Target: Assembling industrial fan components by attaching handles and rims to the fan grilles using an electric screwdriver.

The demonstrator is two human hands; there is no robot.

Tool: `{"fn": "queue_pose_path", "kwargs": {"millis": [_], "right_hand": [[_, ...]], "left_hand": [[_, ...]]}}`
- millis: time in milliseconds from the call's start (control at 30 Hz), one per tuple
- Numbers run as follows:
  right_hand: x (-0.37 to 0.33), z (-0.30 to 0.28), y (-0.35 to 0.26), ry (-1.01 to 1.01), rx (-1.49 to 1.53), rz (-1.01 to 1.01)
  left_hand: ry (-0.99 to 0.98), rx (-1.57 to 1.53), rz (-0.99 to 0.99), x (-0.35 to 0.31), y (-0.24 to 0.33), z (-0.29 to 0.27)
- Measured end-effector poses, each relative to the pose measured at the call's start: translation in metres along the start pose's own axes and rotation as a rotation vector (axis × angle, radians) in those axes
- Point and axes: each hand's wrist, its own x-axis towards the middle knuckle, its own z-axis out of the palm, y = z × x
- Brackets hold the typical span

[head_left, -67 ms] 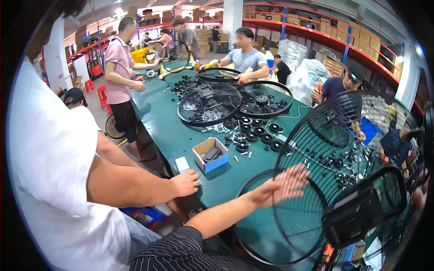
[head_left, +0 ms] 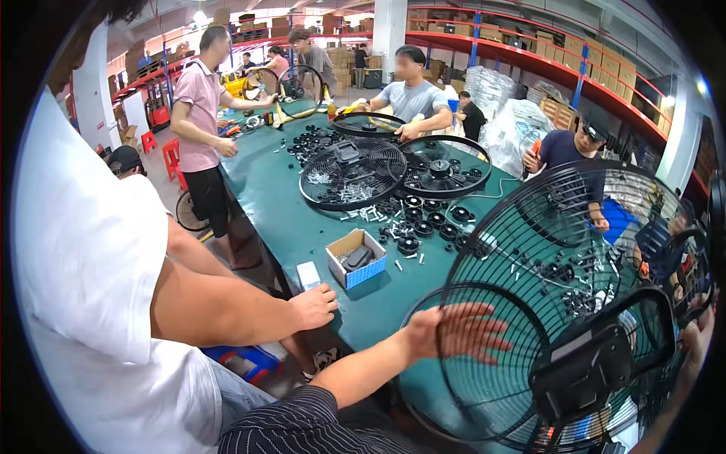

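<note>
A round black wire fan grille [head_left: 522, 303] stands tilted above the green table, with a dark motor housing [head_left: 582, 371] and a loop-shaped black bracket at its near side. My left hand [head_left: 457, 333], in a dark striped sleeve, is behind the grille wires, fingers stretched and spread, gripping nothing. At the right rim of the view, my right hand [head_left: 697, 333] closes on the black edge of the fan piece; its fingers show only partly. Below the grille, a black ring [head_left: 412, 401] lies on the table.
An open blue-and-white box [head_left: 363, 274] holds small dark parts. A co-worker in white rests a hand [head_left: 314, 306] on the table edge at left, beside a pale block [head_left: 308, 275]. More fan grilles [head_left: 352, 174], black knobs and screws lie farther off. Several people stand around the table.
The grille has shifted left and turned, its wires now crossing my whole left hand. My left hand has drawn slightly left and lower. The right hand has come a little further into view.
</note>
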Motion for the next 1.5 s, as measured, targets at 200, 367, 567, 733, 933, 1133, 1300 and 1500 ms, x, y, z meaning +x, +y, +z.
{"fn": "queue_pose_path", "kwargs": {"millis": [200,367,567,733,933,1133,1300,1500], "right_hand": [[0.016,0.041,0.086,-0.117,0.155,0.182],[-0.021,0.126,0.057,0.068,-0.125,0.067],[-0.097,0.216,0.013,-0.587,-0.664,-0.251],[-0.085,0.239,0.032,-0.407,-0.552,-0.143],[-0.061,0.246,0.06,-0.544,-0.563,-0.232],[-0.047,0.266,0.094,-0.679,-0.563,-0.157],[-0.052,0.298,0.13,-0.737,-0.579,-0.086],[-0.046,0.318,0.143,-0.755,-0.598,-0.066]], "left_hand": [[-0.141,0.05,-0.032,-0.048,-0.039,0.076],[0.118,0.067,0.137,-0.055,-0.041,0.083],[0.297,0.117,0.148,-0.063,-0.048,0.063],[0.371,0.08,0.124,-0.065,-0.052,0.052],[0.372,0.048,0.128,-0.08,-0.05,0.028],[1.007,1.115,0.109,-0.152,-0.008,0.034],[1.144,2.206,0.052,-0.163,0.049,-0.007],[1.005,2.258,-0.231,-0.142,0.064,-0.04]]}}
